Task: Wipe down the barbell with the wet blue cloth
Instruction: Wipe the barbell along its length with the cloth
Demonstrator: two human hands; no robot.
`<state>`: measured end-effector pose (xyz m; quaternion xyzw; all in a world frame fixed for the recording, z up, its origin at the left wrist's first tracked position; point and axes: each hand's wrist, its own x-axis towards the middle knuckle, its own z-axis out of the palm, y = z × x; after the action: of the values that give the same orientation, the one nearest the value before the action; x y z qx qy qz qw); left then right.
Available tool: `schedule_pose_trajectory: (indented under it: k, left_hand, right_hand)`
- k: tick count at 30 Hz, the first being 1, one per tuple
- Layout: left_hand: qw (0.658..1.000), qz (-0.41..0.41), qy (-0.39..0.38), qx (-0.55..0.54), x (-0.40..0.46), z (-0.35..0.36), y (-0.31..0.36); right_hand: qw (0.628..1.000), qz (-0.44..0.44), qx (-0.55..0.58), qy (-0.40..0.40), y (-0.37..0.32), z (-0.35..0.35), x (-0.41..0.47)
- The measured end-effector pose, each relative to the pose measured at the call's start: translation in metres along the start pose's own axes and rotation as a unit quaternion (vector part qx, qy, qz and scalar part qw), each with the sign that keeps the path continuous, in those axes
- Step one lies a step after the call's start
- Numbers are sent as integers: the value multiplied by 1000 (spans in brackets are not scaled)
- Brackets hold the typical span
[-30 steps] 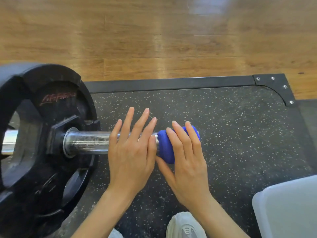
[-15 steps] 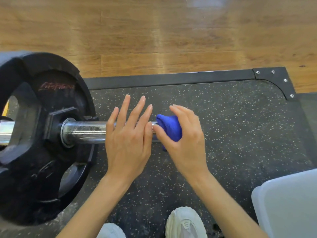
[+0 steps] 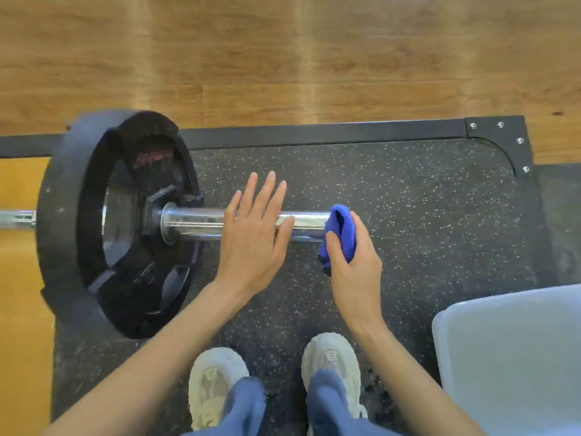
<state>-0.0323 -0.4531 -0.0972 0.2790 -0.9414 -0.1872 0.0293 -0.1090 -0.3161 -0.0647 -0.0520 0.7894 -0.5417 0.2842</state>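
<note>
Your cloth [image 3: 344,234] is deep blue against the chrome barbell sleeve [image 3: 195,222]; the weight plate [image 3: 94,221] is black with faint red lettering, the mat [image 3: 424,221] black with white speckles, the floor [image 3: 283,58] honey-brown woodgrain, your shoes [image 3: 213,382] off-white

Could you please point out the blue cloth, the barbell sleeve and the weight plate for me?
blue cloth [image 3: 344,228], head view, on its folded top over the bar's end.
barbell sleeve [image 3: 195,220], head view, on the bare chrome beside the collar.
weight plate [image 3: 63,215], head view, on its black outer rim.
</note>
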Motion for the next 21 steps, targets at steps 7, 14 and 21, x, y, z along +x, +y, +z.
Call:
schedule_pose_trajectory:
  k: [7, 14, 21]
  left_hand:
    - [997, 68, -11, -35, -9, -4, -13]
    - [992, 118, 32, -31, -42, 5, -12]
    - [993, 110, -5, -52, -116, -10, -9]
  right_hand:
    - [997, 7, -70, 26, 3, -33, 4]
    - [989, -44, -138, 44, -3, -46, 29]
    - [982, -88, -167, 22, -39, -40, 23]
